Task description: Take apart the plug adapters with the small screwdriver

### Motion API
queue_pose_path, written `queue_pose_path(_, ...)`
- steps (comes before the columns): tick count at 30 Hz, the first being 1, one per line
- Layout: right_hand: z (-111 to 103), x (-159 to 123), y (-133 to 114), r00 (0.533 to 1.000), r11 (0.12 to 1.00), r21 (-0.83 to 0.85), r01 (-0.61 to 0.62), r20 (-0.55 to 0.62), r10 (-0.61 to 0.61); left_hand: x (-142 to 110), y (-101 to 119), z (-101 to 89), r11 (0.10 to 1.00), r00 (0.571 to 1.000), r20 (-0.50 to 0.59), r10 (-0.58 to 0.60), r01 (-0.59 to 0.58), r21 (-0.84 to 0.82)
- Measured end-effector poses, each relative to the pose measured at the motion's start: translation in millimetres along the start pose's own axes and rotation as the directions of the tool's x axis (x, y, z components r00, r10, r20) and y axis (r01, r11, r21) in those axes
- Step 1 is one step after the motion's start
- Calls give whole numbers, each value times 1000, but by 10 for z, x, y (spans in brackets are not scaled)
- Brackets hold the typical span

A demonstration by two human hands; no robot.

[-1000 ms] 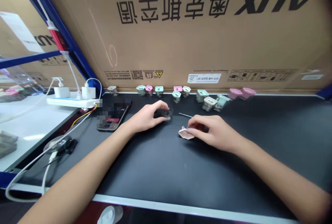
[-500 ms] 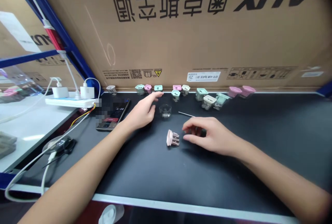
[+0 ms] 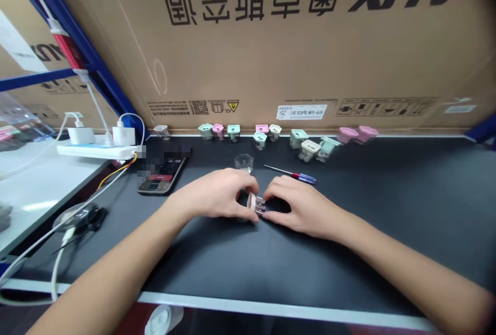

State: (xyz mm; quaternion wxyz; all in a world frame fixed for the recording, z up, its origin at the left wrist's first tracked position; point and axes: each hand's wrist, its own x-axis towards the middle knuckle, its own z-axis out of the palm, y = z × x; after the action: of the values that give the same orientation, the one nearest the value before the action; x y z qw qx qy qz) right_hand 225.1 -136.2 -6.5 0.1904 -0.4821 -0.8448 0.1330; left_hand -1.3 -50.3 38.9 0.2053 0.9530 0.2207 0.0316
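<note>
Your left hand (image 3: 217, 194) and right hand (image 3: 300, 201) nearly meet at the middle of the black worktop (image 3: 349, 252), with a small pink plug body (image 3: 251, 201) between them, its metal prongs (image 3: 260, 206) pointing right. The biggest risk is that this small piece slips from your fingertips, because so little of it is held; a loose pinch or uneven pressure from the two sides could drop it or spin it away. A clear hexagonal cup (image 3: 244, 163) stands just beyond your left fingers, so lifting or sliding that hand carelessly could tip it over. A screwdriver (image 3: 290, 173) lies just beyond your right fingers, its red-and-blue handle to the right and its shaft pointing left towards the cup; a knock could roll it. The row of pastel socket parts (image 3: 267, 133) along the far edge is well clear unless the piece shoots away.

Both forearms angle inward from the near corners, palms down and wrists low. Your left fingers curl around the pink end and appear clamped on it. Your right fingertips come in at the prongs, but the view there is poor, so you may be touching them or only just beside them.
</note>
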Motion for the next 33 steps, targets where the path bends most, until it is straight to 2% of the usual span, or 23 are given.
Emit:
queue_pose_path(7, 2, 11, 0, 1000, 1000, -3, 3, -24, -3, 43, -18, 42, 997, 998, 29, 60, -58, -60)
queue_pose_path(14, 21, 31, -65, 999, 997, -72, -34, -30, 32, 61, 40, 108, 995, 1000, 13, 5, -3, -98)
queue_pose_path(22, -71, 15, 74, 986, 984, -64, -167, -17, 167, 29, -175, 27, 992, 993, -1, -120, 120, -42)
queue_pose_path(33, -89, 1, 86, 989, 988, -43, -149, 12, 149, 26, -129, 13, 996, 997, -3, -80, 80, -29)
